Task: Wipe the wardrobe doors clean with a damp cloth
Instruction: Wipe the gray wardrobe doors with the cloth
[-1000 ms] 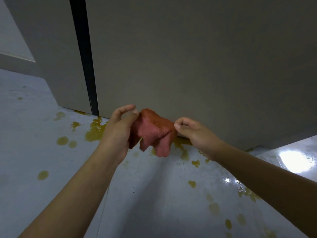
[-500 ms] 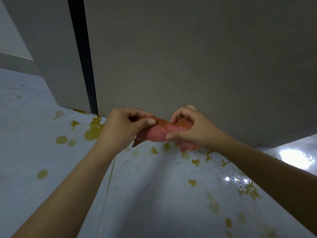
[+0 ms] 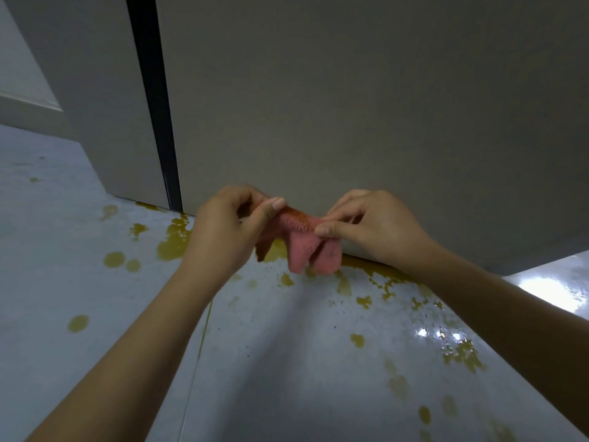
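A: Where is the cloth [image 3: 299, 240]?
B: I see it at frame centre, before the wardrobe door [image 3: 350, 106]. Left hand [image 3: 223, 231] and right hand [image 3: 376, 228] each pinch it, thumb against curled fingers.

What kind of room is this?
Probably a bedroom or some other room at home, low down by a wardrobe: tall grey wardrobe doors, a shiny tiled floor, yellowish splashes on it.
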Motion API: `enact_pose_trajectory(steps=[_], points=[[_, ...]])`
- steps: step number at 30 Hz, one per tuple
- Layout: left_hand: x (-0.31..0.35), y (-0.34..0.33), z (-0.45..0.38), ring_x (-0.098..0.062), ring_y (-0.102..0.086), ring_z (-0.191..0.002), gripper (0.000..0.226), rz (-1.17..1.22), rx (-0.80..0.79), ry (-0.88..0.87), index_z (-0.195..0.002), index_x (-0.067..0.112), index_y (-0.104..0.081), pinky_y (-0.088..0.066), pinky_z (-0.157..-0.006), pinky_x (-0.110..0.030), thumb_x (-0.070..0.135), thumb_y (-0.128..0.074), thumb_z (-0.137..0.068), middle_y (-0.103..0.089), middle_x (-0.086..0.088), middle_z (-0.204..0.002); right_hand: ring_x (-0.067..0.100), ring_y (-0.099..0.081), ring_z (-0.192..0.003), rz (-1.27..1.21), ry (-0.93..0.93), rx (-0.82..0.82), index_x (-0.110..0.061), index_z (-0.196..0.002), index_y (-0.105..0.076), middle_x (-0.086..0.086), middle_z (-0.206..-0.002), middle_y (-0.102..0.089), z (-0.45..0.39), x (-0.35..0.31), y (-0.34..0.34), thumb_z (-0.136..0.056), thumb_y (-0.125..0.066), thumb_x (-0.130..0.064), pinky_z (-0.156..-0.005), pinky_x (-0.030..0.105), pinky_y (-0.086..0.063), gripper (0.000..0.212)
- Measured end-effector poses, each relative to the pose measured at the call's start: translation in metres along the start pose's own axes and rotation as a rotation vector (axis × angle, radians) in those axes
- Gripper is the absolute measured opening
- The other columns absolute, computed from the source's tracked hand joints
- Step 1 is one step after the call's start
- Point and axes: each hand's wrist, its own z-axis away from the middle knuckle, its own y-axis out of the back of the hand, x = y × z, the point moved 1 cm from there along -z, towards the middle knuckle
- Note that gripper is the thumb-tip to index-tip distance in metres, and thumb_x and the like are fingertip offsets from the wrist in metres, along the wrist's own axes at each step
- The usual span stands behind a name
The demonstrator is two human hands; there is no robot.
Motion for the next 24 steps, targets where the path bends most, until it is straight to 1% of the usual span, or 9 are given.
enact_pose_trajectory(steps=[2,6,9,11,12,15,19,21,24], points=[[0.005,-0.002,0.001,-0.026,-0.056,-0.051,0.039,0.195,-0.02,0.085,-0.075,0.006,-0.06,-0.049,-0.053,-0.036,0.043,-0.059,-0.086,-0.062,-0.012,-0.06,0.002,-0.061,-0.063,-0.093,-0.063,0.016,-0.023,-0.068,-0.074,-0.006,-0.07,-0.071,0.001,-0.005,0.002,-0.065,-0.083,-0.032,-0.061,0.017,-0.045,0.013],[0.007,-0.008,0.004,-0.025,-0.044,-0.043,0.042,0.423,-0.05,0.175,-0.076,0.008,-0.056,-0.037,-0.04,-0.033,0.051,-0.056,-0.076,-0.05,-0.008,-0.053,0.011,-0.063,-0.065,-0.153,-0.108,-0.022,-0.018,-0.064,-0.069,0.003,-0.07,-0.071,0.0,-0.006,0.002,-0.064,-0.084,-0.029,-0.065,0.026,-0.051,0.019],[0.005,-0.002,0.003,-0.009,-0.051,-0.046,0.032,0.556,-0.285,0.287,-0.09,0.01,-0.062,-0.036,-0.037,-0.019,0.037,-0.062,-0.072,-0.061,0.001,-0.063,0.022,-0.065,-0.073,-0.284,-0.133,-0.066,-0.01,-0.072,-0.069,0.01,-0.077,-0.072,-0.001,-0.003,0.004,-0.069,-0.078,-0.026,-0.078,0.034,-0.053,0.018],[0.001,0.001,0.002,-0.009,-0.05,-0.047,0.032,0.564,-0.482,0.329,-0.092,0.007,-0.064,-0.036,-0.04,-0.019,0.026,-0.069,-0.067,-0.062,-0.001,-0.065,0.019,-0.062,-0.075,-0.368,-0.155,-0.1,-0.006,-0.076,-0.069,0.011,-0.078,-0.07,0.001,-0.004,0.006,-0.072,-0.074,-0.02,-0.078,0.03,-0.051,0.015],[-0.001,0.001,0.002,-0.011,-0.048,-0.045,0.031,0.56,-0.505,0.331,-0.088,0.004,-0.064,-0.036,-0.041,-0.021,0.023,-0.071,-0.064,-0.061,-0.002,-0.061,0.017,-0.062,-0.075,-0.34,-0.137,-0.098,-0.007,-0.076,-0.07,0.011,-0.078,-0.07,0.002,-0.003,0.006,-0.074,-0.073,-0.019,-0.078,0.029,-0.051,0.013],[-0.003,-0.001,0.001,-0.012,-0.038,-0.042,0.024,0.562,-0.39,0.34,-0.066,0.008,-0.063,-0.031,-0.038,-0.021,0.028,-0.074,-0.059,-0.055,-0.002,-0.053,0.019,-0.066,-0.072,-0.144,-0.081,-0.114,-0.014,-0.074,-0.071,0.008,-0.078,-0.072,0.004,0.0,0.003,-0.076,-0.075,-0.024,-0.075,0.029,-0.051,0.011],[0.0,-0.004,0.002,-0.007,-0.036,-0.04,0.019,0.575,-0.284,0.327,-0.051,0.023,-0.06,-0.024,-0.036,-0.017,0.03,-0.075,-0.059,-0.048,0.005,-0.05,0.004,-0.057,-0.06,-0.162,-0.082,-0.086,-0.019,-0.07,-0.066,-0.003,-0.065,-0.065,0.007,0.002,-0.007,-0.072,-0.08,-0.022,-0.064,0.022,-0.048,0.015],[0.002,-0.003,0.001,-0.007,-0.045,-0.042,0.014,0.55,-0.25,0.292,-0.06,0.023,-0.063,-0.029,-0.037,-0.017,0.028,-0.077,-0.06,-0.054,0.006,-0.053,0.0,-0.054,-0.058,-0.161,-0.072,-0.071,-0.019,-0.07,-0.065,-0.005,-0.064,-0.063,0.008,0.001,-0.007,-0.071,-0.081,-0.02,-0.061,0.015,-0.046,0.016],[0.003,0.001,-0.001,-0.008,-0.052,-0.044,0.03,0.47,-0.216,0.249,-0.078,0.012,-0.062,-0.038,-0.038,-0.018,0.029,-0.078,-0.059,-0.059,0.006,-0.055,0.0,-0.055,-0.061,-0.117,-0.013,-0.056,-0.023,-0.071,-0.062,-0.009,-0.066,-0.062,0.009,-0.003,-0.005,-0.077,-0.076,-0.021,-0.062,0.01,-0.043,0.016]])
